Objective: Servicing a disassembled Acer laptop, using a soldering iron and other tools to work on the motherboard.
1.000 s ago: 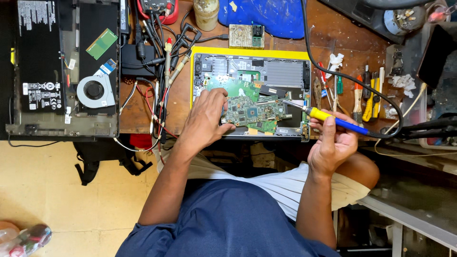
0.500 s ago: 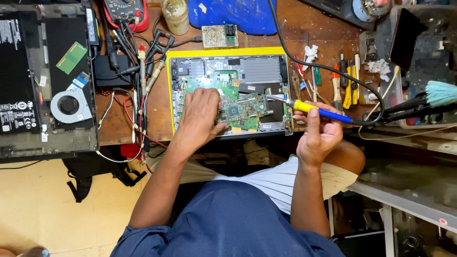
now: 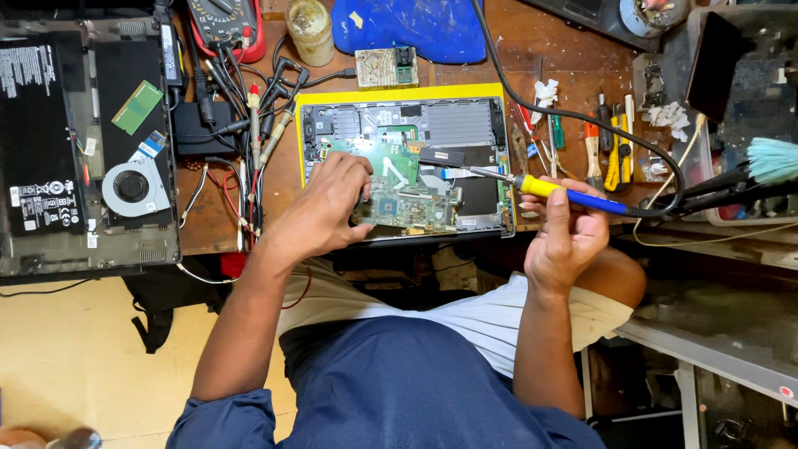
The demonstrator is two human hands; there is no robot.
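Over the open laptop [image 3: 405, 162], left hand [image 3: 320, 212] flat on green board [image 3: 391, 187], right hand [image 3: 565, 237] grip closed round soldering iron [image 3: 549, 189].

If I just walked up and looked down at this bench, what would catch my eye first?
Probably the opened laptop base with its yellow rim at the middle of the wooden bench, where the left hand rests on a green circuit board. Next, the yellow and blue soldering iron in the right hand, tip over the laptop.

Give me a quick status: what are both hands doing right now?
Left hand pressing down on green circuit board in the opened laptop. Right hand grips soldering iron, tip over the board. Nothing between tip and board.
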